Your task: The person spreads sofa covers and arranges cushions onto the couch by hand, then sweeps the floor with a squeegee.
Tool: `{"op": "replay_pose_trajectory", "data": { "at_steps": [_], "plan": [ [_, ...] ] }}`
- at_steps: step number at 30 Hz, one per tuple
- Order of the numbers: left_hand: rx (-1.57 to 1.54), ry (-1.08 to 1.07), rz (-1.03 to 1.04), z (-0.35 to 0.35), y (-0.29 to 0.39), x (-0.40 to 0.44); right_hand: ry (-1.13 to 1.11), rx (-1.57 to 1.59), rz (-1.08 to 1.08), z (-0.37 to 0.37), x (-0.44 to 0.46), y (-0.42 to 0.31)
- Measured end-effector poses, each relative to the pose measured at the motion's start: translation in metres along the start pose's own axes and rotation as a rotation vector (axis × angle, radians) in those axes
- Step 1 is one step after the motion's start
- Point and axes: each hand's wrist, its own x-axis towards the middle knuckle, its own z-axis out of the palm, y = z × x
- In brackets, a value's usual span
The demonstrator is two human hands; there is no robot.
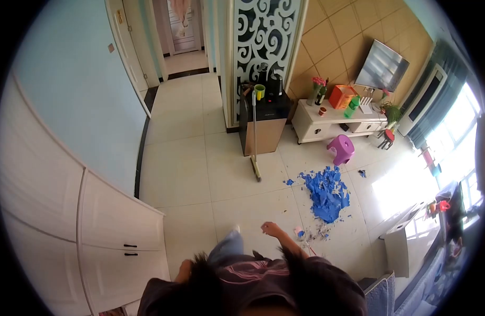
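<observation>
My right hand (pixel 271 228) hangs over the tiled floor in front of my body, its fingers curled; whether anything is inside them is too small to tell. My left hand (pixel 185 268) is low beside my body at the lower left, mostly hidden by my arm and hair, fingers not clear. Ahead and to the right lies a heap of torn blue pieces (pixel 326 197), with small debris (pixel 320 231) scattered at its near edge. A long-handled floor tool (pixel 255 131) leans upright against a black-topped cabinet (pixel 263 129), its head on the floor. Neither hand touches it.
A purple stool (pixel 341 149) stands beyond the blue heap, before a white TV bench (pixel 326 126) holding a green bottle (pixel 352 106) and an orange box (pixel 341 97). White cupboards (pixel 118 221) line the left. At the right are a white cabinet (pixel 408 245) and a grey-blue sofa (pixel 424 284).
</observation>
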Motion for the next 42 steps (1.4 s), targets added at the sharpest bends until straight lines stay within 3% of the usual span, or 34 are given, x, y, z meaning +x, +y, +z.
{"op": "replay_pose_trajectory", "data": {
  "at_steps": [1, 3, 4, 5, 6, 7, 10, 16, 18, 20, 21, 22, 25, 26, 27, 28, 30, 32, 35, 38, 41, 42],
  "plan": [
    [0.066, 0.072, 0.118, -0.022, 0.008, 0.027, -0.210, -0.149, -0.124, 0.003, 0.029, 0.043],
    [0.105, 0.189, 0.308, -0.074, 0.039, 0.090, -0.485, 0.097, 0.493, -0.019, 0.058, 0.052],
    [-0.025, 0.111, 0.374, -0.112, 0.071, 0.114, -0.407, 0.129, 0.564, -0.037, 0.059, 0.038],
    [-0.431, 0.080, 0.026, -0.136, 0.099, 0.151, -0.440, 0.234, 0.585, -0.054, 0.075, 0.041],
    [-0.628, 0.178, -0.026, -0.156, 0.124, 0.185, -0.382, 0.312, 0.623, -0.065, 0.091, 0.042],
    [-0.655, 0.218, -0.031, -0.180, 0.150, 0.220, -0.371, 0.413, 0.549, -0.078, 0.111, 0.054],
    [-0.425, 0.235, 0.128, -0.263, 0.246, 0.304, -0.015, 0.737, 0.699, -0.115, 0.186, 0.050],
    [-0.545, 0.214, 0.326, -0.369, 0.404, 0.499, 0.080, 1.044, 0.387, -0.200, 0.374, 0.005],
    [-0.303, 0.285, 0.329, -0.397, 0.460, 0.556, -0.013, 1.641, 0.178, -0.223, 0.441, 0.009],
    [-0.358, 0.317, 0.303, -0.407, 0.492, 0.607, 0.124, 1.427, 0.029, -0.240, 0.508, 0.007],
    [-0.403, 0.370, 0.297, -0.413, 0.507, 0.632, 0.158, 1.750, 0.296, -0.276, 0.532, -0.026],
    [-0.413, 0.369, 0.289, -0.417, 0.516, 0.654, 0.154, 1.742, 0.307, -0.293, 0.557, -0.038],
    [-0.234, 0.887, 0.414, -0.438, 0.541, 0.696, 0.215, 1.749, 0.352, -0.333, 0.617, -0.059],
    [-0.244, 0.901, 0.397, -0.445, 0.546, 0.706, 0.083, 1.931, 0.381, -0.344, 0.631, -0.067],
    [-0.309, 0.671, 0.395, -0.451, 0.548, 0.715, -0.057, 2.111, 0.414, -0.350, 0.647, -0.072],
    [-0.372, 0.439, 0.390, -0.455, 0.548, 0.721, -0.077, 2.099, 0.429, -0.352, 0.658, -0.076],
    [-0.491, 0.360, 0.448, -0.455, 0.544, 0.726, 0.099, 2.102, 0.326, -0.343, 0.673, -0.068],
    [-0.410, 0.406, 0.492, -0.459, 0.545, 0.699, 0.006, 2.104, 0.315, -0.324, 0.685, -0.044],
    [-0.428, 0.434, 0.583, -0.453, 0.510, 0.679, 0.192, 1.993, 0.552, -0.308, 0.678, -0.055],
    [-0.402, 0.335, 0.632, -0.454, 0.464, 0.634, 0.134, 1.395, 0.454, -0.267, 0.636, -0.069],
    [-0.400, 0.344, 0.725, -0.506, 0.434, 0.573, -0.023, 0.608, 0.008, -0.237, 0.602, -0.102],
    [-0.419, 0.335, 0.716, -0.522, 0.418, 0.561, -0.205, 0.565, -0.099, -0.253, 0.606, -0.153]
  ]
}}
